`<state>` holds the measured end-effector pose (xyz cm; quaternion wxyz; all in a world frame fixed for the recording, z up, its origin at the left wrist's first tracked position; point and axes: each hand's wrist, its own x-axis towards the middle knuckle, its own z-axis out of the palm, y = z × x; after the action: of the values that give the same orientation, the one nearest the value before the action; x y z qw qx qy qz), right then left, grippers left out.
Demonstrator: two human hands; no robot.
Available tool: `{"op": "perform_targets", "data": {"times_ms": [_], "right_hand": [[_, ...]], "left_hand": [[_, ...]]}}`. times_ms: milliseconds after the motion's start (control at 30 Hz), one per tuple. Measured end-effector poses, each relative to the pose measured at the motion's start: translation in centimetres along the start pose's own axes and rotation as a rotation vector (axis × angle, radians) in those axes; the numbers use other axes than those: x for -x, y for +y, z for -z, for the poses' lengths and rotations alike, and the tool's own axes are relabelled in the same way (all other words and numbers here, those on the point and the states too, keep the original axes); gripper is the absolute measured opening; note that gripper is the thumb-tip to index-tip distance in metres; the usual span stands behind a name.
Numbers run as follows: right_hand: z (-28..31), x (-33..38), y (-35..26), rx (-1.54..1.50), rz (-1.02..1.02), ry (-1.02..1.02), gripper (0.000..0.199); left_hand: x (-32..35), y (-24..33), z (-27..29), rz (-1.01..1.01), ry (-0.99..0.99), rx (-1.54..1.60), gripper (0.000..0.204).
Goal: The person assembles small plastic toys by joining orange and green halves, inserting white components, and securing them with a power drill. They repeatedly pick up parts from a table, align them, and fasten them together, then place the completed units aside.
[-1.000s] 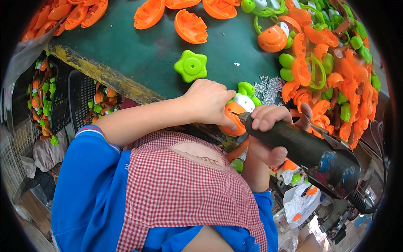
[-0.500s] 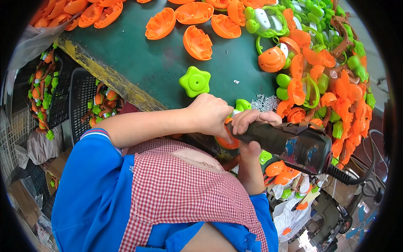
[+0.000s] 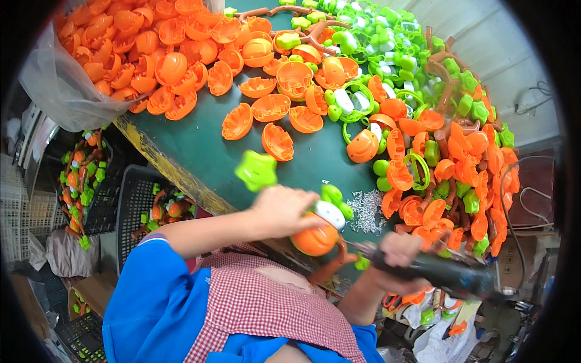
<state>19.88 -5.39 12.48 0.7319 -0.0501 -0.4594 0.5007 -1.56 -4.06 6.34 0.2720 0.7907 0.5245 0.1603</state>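
My left hand is closed on a toy figure with a round orange body, a white part and green ends. A brown branch-like piece sticks out below the body. My right hand grips a dark power screwdriver; its thin bit points at the toy's right side, blurred, so contact is unclear. Just beyond my left hand is a green star-shaped part, smeared by motion; I cannot tell whether it is joined to the toy. A pile of small silvery screws lies right of the toy.
Orange half shells lie across the green tabletop, many heaped by a clear plastic bag. Green, white and orange parts are piled at right. A black crate with finished-looking toys stands left of the table's worn yellow edge.
The view has tilted, showing more of the far table. The screwdriver has drawn back from the toy to the right, uncovering the orange body. The green star has shifted and blurred.
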Motion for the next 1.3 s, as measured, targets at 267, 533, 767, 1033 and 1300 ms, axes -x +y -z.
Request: {"op": "perform_targets", "data": {"times_ms": [267,533,767,1033,1300], "right_hand": [[11.0,7.2,-9.1,0.684,-0.027,0.417,0.037],[13.1,9.4,-8.2,1.303,0.108,0.999,0.050],[10.8,5.3,-6.9,1.932,0.545,0.030,0.049],[14.0,-10.1,-3.8,1.625,0.245,-0.020,0.021],[17.1,-25.3,4.3,1.857,0.430,-0.237,0.026]], "left_hand": [[19.0,-12.5,22.8,0.604,-0.106,-0.311,0.034],[-4.7,-5.5,8.6,-0.291,0.032,-0.256,0.042],[-28.1,-4.8,0.0,-0.120,0.299,-0.544,0.046],[-20.9,-0.7,5.0,-0.722,0.228,-0.170,0.021],[-5.0,-5.7,0.4,-1.283,-0.302,-0.495,0.009]]}}
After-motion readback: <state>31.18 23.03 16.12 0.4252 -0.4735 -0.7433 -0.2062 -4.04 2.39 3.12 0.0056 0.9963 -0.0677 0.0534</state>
